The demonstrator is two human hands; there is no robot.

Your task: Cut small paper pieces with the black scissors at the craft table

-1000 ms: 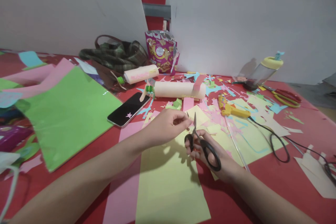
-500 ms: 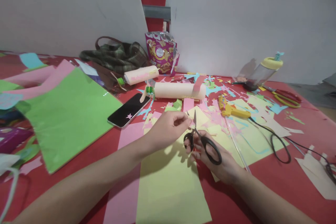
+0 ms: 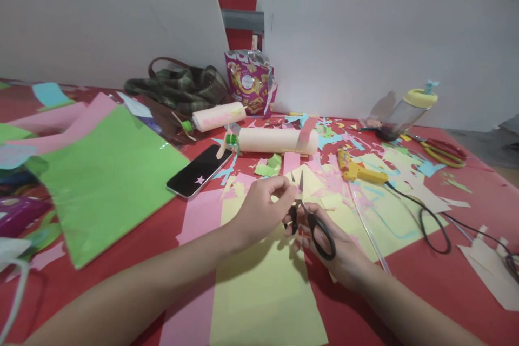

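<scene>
My right hand (image 3: 332, 251) holds black-handled scissors (image 3: 324, 238) by the finger loops, their blades pointing up and parted a little. Close beside the blades, my left hand (image 3: 265, 208) is closed in a pinch; whatever lies between its fingertips is too small to make out. Both hands hover over a yellow paper sheet (image 3: 267, 297), which overlaps a pink sheet (image 3: 186, 297). Left of my hands lies a black phone (image 3: 194, 175) with a small pink paper star (image 3: 199, 180) on its screen.
White paper-wrapped bottles (image 3: 275, 140) lie behind the hands. A yellow glue gun (image 3: 360, 172) with a black cord rests to the right, amid paper scraps. Green sheets (image 3: 113, 173) cover the left. At the back stand a purple snack bag (image 3: 249, 84) and a tilted clear bottle (image 3: 405, 113).
The scissors have shifted slightly left and their blades have parted more. My left hand has turned a little and dropped slightly, still pinched beside them.
</scene>
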